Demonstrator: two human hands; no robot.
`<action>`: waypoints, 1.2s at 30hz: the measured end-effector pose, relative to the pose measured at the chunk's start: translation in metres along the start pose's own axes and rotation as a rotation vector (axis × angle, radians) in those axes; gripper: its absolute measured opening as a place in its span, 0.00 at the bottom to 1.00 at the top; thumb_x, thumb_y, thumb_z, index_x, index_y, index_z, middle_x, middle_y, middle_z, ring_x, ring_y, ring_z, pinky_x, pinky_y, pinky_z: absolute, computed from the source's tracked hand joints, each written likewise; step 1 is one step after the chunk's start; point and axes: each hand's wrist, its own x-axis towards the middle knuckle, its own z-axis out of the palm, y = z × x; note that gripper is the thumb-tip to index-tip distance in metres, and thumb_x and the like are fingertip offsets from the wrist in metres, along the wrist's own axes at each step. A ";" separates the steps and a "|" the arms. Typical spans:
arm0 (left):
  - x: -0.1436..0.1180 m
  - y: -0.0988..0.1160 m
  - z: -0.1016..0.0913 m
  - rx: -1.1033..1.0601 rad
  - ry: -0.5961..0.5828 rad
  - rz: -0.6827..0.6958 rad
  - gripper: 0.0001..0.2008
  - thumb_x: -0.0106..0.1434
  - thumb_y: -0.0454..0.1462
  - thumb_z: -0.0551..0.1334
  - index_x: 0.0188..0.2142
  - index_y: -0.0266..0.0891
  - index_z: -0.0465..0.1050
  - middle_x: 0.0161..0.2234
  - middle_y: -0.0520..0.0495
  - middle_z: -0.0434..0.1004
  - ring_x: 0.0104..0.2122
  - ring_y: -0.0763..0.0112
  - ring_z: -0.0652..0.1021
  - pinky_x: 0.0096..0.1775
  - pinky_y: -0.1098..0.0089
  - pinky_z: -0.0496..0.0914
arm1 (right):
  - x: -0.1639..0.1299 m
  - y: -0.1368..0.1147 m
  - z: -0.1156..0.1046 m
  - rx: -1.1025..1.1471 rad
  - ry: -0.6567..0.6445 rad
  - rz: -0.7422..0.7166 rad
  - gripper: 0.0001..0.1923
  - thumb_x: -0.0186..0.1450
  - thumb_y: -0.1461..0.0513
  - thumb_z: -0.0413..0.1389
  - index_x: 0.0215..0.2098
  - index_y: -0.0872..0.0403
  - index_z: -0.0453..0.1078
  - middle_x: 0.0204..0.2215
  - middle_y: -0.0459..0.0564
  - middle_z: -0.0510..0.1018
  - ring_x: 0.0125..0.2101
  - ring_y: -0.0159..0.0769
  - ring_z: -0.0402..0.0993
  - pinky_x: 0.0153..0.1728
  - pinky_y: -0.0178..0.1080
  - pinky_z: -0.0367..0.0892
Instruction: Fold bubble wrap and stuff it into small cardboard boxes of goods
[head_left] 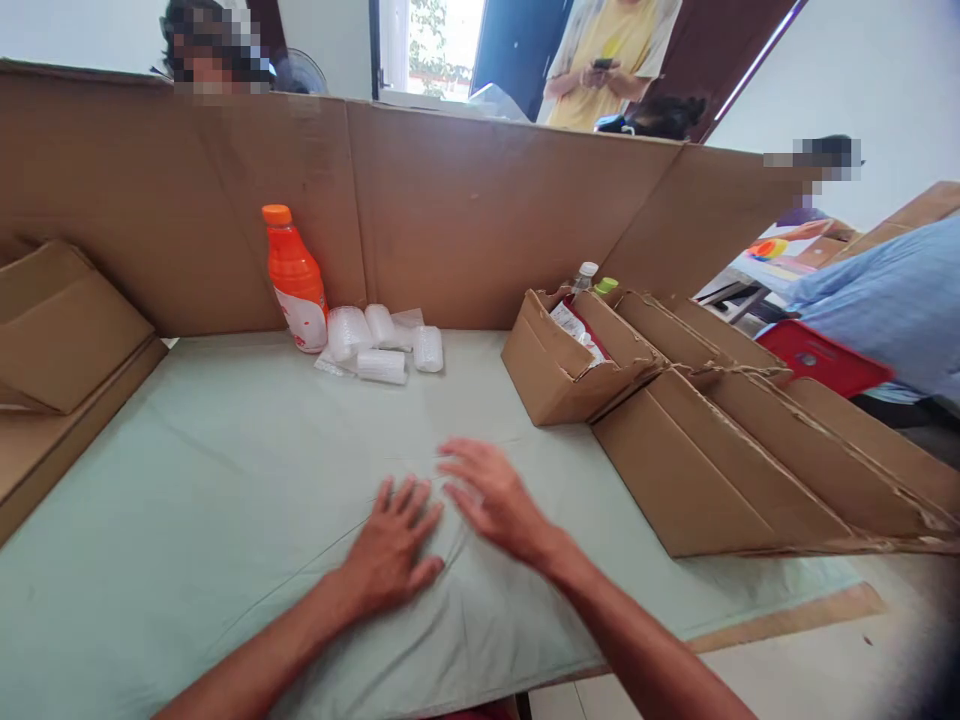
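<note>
My left hand (394, 550) lies flat with fingers spread on the pale green tablecloth (247, 470), holding nothing. Beside it, my right hand (491, 495) is a little blurred, its fingers stretched out toward the left and nothing in them; whether it touches the cloth I cannot tell. Wrinkles run through the cloth around both hands. Farther back, several clear plastic-wrapped white rolls (382, 366) lie in a cluster. Left of them stands an orange bottle (297, 280) with an orange cap and a white label, upright against the cardboard wall.
A cardboard partition (480, 210) runs along the back. Open cardboard boxes (720, 470) line the right side; one small box (551, 370) holds bottles and a packet. Another cardboard piece (67, 340) stands at left. Beyond are other people and a red stool (817, 355).
</note>
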 end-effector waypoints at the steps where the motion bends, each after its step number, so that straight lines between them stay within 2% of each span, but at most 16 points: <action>1: -0.001 0.020 0.004 -0.042 -0.057 0.095 0.35 0.67 0.53 0.58 0.69 0.44 0.60 0.70 0.37 0.58 0.70 0.43 0.56 0.68 0.38 0.44 | 0.006 0.023 -0.020 -0.101 0.073 0.071 0.12 0.70 0.61 0.53 0.49 0.50 0.76 0.53 0.56 0.80 0.55 0.45 0.74 0.56 0.49 0.67; 4: -0.007 0.071 0.018 -0.219 -0.178 0.341 0.37 0.68 0.57 0.54 0.70 0.43 0.56 0.72 0.39 0.54 0.72 0.45 0.53 0.69 0.40 0.39 | 0.026 0.082 -0.068 -0.436 0.161 0.309 0.19 0.67 0.60 0.54 0.55 0.55 0.72 0.59 0.62 0.73 0.59 0.55 0.67 0.55 0.55 0.64; 7: -0.012 0.094 0.031 -0.428 -0.253 0.454 0.30 0.70 0.54 0.54 0.66 0.44 0.64 0.71 0.42 0.59 0.72 0.48 0.54 0.70 0.45 0.39 | 0.043 0.114 -0.095 -0.686 0.161 0.506 0.27 0.65 0.59 0.56 0.60 0.61 0.66 0.60 0.68 0.71 0.58 0.60 0.65 0.53 0.57 0.61; 10: -0.016 0.094 0.032 -0.676 -0.337 0.381 0.28 0.67 0.54 0.59 0.61 0.46 0.72 0.65 0.43 0.70 0.70 0.52 0.60 0.71 0.50 0.42 | 0.055 0.124 -0.106 -0.845 0.089 0.642 0.25 0.64 0.58 0.57 0.56 0.63 0.68 0.53 0.69 0.76 0.52 0.59 0.67 0.49 0.53 0.58; 13: -0.023 0.084 0.017 -0.920 -0.380 0.180 0.32 0.61 0.54 0.66 0.61 0.47 0.71 0.60 0.44 0.75 0.65 0.52 0.67 0.69 0.51 0.49 | 0.062 0.126 -0.110 -0.889 -0.038 0.759 0.17 0.66 0.59 0.55 0.48 0.61 0.73 0.43 0.66 0.80 0.45 0.54 0.72 0.44 0.48 0.55; 16: -0.030 0.074 -0.004 -1.058 -0.350 -0.072 0.32 0.58 0.51 0.67 0.60 0.47 0.72 0.60 0.42 0.75 0.60 0.51 0.73 0.64 0.51 0.63 | 0.060 0.128 -0.113 -0.824 -0.105 0.734 0.11 0.67 0.61 0.54 0.43 0.58 0.76 0.37 0.61 0.82 0.39 0.49 0.74 0.40 0.44 0.54; 19: -0.030 0.062 -0.021 -1.136 -0.219 -0.228 0.27 0.59 0.48 0.66 0.56 0.43 0.75 0.54 0.40 0.79 0.55 0.53 0.77 0.59 0.54 0.68 | 0.040 0.120 -0.115 -0.711 -0.080 0.559 0.09 0.66 0.62 0.54 0.36 0.55 0.77 0.31 0.56 0.82 0.34 0.45 0.74 0.38 0.42 0.54; 21: -0.028 0.050 -0.028 -1.133 -0.082 -0.311 0.24 0.60 0.46 0.65 0.55 0.42 0.76 0.53 0.40 0.80 0.54 0.54 0.77 0.58 0.55 0.70 | 0.017 0.103 -0.118 -0.603 -0.046 0.382 0.09 0.66 0.62 0.55 0.32 0.53 0.76 0.28 0.53 0.81 0.32 0.42 0.74 0.38 0.42 0.56; 24: -0.028 0.030 -0.033 -1.031 0.186 -0.419 0.24 0.63 0.45 0.63 0.58 0.42 0.73 0.55 0.38 0.78 0.54 0.54 0.77 0.57 0.53 0.70 | -0.024 0.063 -0.128 -0.415 0.008 0.128 0.08 0.68 0.63 0.55 0.33 0.51 0.76 0.28 0.48 0.82 0.33 0.40 0.75 0.43 0.43 0.61; 27: -0.031 0.014 -0.035 -0.868 0.436 -0.494 0.31 0.63 0.46 0.64 0.64 0.43 0.63 0.62 0.36 0.70 0.57 0.53 0.75 0.58 0.51 0.69 | -0.060 0.019 -0.139 -0.198 0.102 0.050 0.06 0.65 0.64 0.60 0.40 0.48 0.77 0.37 0.48 0.84 0.44 0.43 0.77 0.51 0.46 0.64; 28: -0.031 0.011 -0.036 -0.822 0.476 -0.498 0.34 0.63 0.46 0.65 0.66 0.44 0.60 0.65 0.36 0.67 0.58 0.53 0.74 0.59 0.50 0.68 | -0.070 0.010 -0.140 -0.108 0.185 0.072 0.08 0.64 0.63 0.62 0.42 0.48 0.77 0.41 0.49 0.83 0.49 0.46 0.76 0.53 0.49 0.65; 30: -0.032 0.008 -0.037 -0.770 0.492 -0.472 0.39 0.62 0.46 0.67 0.69 0.46 0.55 0.68 0.37 0.61 0.62 0.51 0.71 0.62 0.49 0.66 | -0.089 0.003 -0.134 0.074 0.435 0.198 0.11 0.64 0.60 0.62 0.45 0.48 0.77 0.48 0.51 0.81 0.54 0.49 0.74 0.56 0.52 0.66; 32: -0.031 0.009 -0.035 -0.772 0.448 -0.424 0.42 0.61 0.45 0.67 0.70 0.47 0.51 0.70 0.37 0.57 0.65 0.49 0.67 0.64 0.48 0.63 | -0.108 0.011 -0.117 0.202 0.647 0.444 0.10 0.65 0.58 0.60 0.44 0.49 0.78 0.50 0.52 0.81 0.52 0.48 0.75 0.55 0.51 0.68; 33: -0.030 0.011 -0.033 -0.784 0.416 -0.402 0.43 0.61 0.45 0.67 0.70 0.46 0.51 0.70 0.37 0.57 0.66 0.48 0.65 0.64 0.48 0.63 | -0.117 0.019 -0.104 0.253 0.681 0.584 0.10 0.66 0.57 0.60 0.44 0.49 0.78 0.48 0.52 0.82 0.51 0.46 0.77 0.54 0.50 0.69; 34: -0.029 0.013 -0.029 -0.797 0.384 -0.386 0.43 0.60 0.45 0.68 0.71 0.45 0.50 0.70 0.37 0.57 0.67 0.48 0.64 0.65 0.48 0.62 | -0.125 0.027 -0.089 0.300 0.654 0.716 0.12 0.66 0.55 0.59 0.44 0.50 0.79 0.46 0.52 0.82 0.49 0.46 0.78 0.53 0.49 0.70; 36: -0.026 0.017 -0.022 -0.813 0.341 -0.372 0.43 0.59 0.45 0.68 0.70 0.43 0.52 0.69 0.35 0.59 0.67 0.47 0.65 0.65 0.48 0.62 | -0.137 0.044 -0.059 0.387 0.519 0.873 0.18 0.66 0.50 0.58 0.47 0.51 0.79 0.44 0.54 0.84 0.48 0.47 0.78 0.52 0.48 0.72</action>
